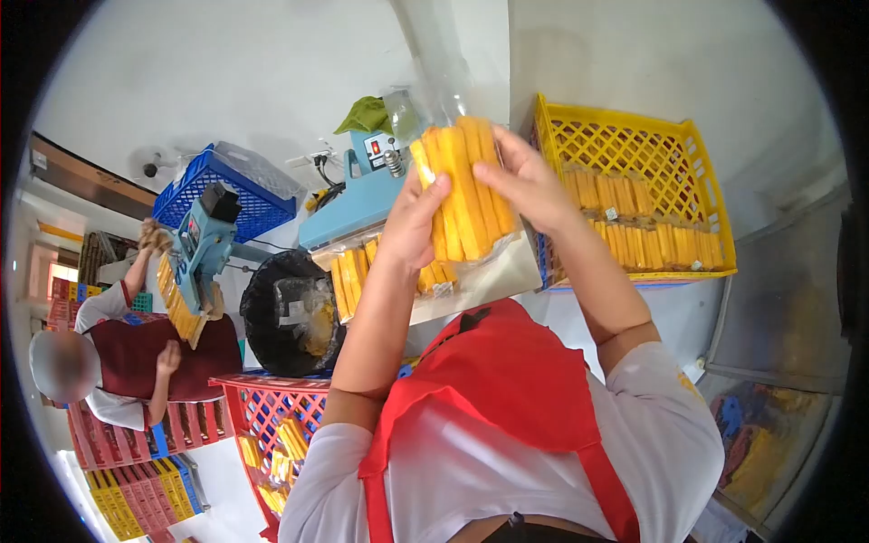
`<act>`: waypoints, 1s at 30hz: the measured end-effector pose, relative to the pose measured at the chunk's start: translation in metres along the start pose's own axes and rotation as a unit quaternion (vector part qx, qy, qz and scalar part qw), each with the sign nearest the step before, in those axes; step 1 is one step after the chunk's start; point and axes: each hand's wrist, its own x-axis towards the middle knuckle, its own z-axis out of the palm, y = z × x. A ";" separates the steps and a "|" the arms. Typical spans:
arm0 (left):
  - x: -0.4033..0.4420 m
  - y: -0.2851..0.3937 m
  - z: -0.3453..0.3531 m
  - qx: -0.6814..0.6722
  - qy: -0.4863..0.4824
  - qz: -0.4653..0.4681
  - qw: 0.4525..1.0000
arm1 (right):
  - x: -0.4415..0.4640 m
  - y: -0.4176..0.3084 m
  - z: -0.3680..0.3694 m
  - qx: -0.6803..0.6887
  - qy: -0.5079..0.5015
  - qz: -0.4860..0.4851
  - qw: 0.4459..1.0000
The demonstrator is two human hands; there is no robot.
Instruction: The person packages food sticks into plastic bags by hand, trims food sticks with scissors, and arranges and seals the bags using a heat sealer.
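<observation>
Both of my hands grip a clear plastic bag of yellow sticks (pixel 466 204), held up in front of me. My left hand (pixel 414 220) wraps its left side, thumb lying over the sticks. On the right side, my right hand (pixel 528 184) presses its thumb on the front, with its fingers mostly hidden behind. The bag's loose, unfilled end stretches upward past the stick tops. Behind my left hand stands a light-blue sealing machine (pixel 348 217). More packed yellow sticks (pixel 348 281) lie on the white work surface (pixel 484 288) below the bag, partly covered by my left forearm.
At right, a yellow crate (pixel 692 172) holds rows of packed sticks. A black-lined bin (pixel 262 317) and a red crate (pixel 249 407) with packs stand at left. Farther left, a co-worker in a dark red apron (pixel 149 366) works near another blue machine (pixel 204 244) and a blue crate (pixel 186 185).
</observation>
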 end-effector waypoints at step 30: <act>0.000 -0.099 -0.041 0.218 0.022 -0.101 0.971 | -0.076 0.103 -0.049 -0.148 0.070 -0.031 0.986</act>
